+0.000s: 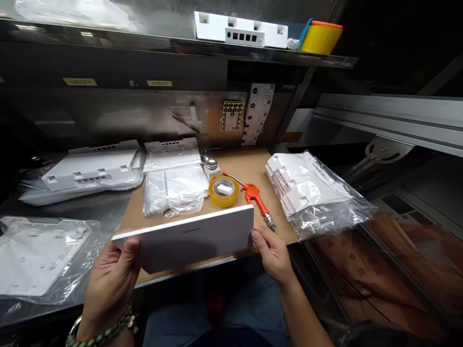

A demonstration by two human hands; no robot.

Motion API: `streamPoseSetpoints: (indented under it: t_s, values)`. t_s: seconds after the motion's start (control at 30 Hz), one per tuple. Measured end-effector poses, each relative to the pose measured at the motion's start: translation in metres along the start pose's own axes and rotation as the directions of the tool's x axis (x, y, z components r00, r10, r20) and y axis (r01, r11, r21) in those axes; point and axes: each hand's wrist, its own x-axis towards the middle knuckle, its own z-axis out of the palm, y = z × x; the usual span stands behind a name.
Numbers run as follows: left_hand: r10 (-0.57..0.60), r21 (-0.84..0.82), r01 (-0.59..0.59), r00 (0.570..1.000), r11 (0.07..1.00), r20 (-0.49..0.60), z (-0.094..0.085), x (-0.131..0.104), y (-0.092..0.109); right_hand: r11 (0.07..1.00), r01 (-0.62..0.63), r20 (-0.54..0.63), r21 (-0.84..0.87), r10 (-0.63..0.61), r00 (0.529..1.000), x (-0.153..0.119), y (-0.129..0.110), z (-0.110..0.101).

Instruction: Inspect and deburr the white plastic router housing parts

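Observation:
A white plastic panel [197, 241] with small HUAWEI lettering is held up over the front edge of the cardboard-covered table [249, 166]. My left hand [114, 274] grips its left end, thumb on the near face. At the right end, my right hand [273, 253] pinches the panel's edge between thumb and fingers. Just beyond the panel lie a roll of yellow tape [214, 197] with a small white piece inside its ring, and an orange air gun [257, 197]. A small bottle with a metal cap [211, 169] stands behind the tape.
Bagged white panels lie at the right [307, 188], middle back [175, 180], left back [94, 168] and far left [39, 255]. A metal shelf [155, 42] above holds a white housing [240, 30] and a yellow tub [321, 38]. A metal rail [394, 113] crosses at right.

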Motion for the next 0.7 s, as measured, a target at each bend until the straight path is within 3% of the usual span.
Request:
streamPoseSetpoints:
  t_s: [0.1,0.23,0.3,0.47,0.7]
  values:
    - [0.226,0.048,-0.233,0.967,0.971,0.122,-0.005,-0.005,0.000,0.998,-0.011,-0.027,-0.056,0.009,1.000,0.005,0.007,-0.010]
    - [0.369,0.041,-0.412,0.852,0.910,0.373,-0.004,-0.008,0.001,1.000,0.001,-0.018,0.012,-0.001,1.000,0.011,0.007,-0.014]
    - [0.386,0.036,-0.436,0.829,0.899,0.406,-0.001,-0.008,0.002,0.998,0.031,-0.031,0.046,-0.030,0.999,0.013,0.007,-0.014]
    - [0.346,0.034,-0.390,0.851,0.920,0.395,0.005,-0.009,0.004,0.997,0.049,-0.099,0.067,-0.043,0.994,0.012,0.013,-0.015]
    - [0.365,0.025,-0.426,0.804,0.905,0.470,0.003,-0.010,0.004,0.996,0.088,-0.113,0.035,-0.083,0.990,0.010,0.018,-0.013]
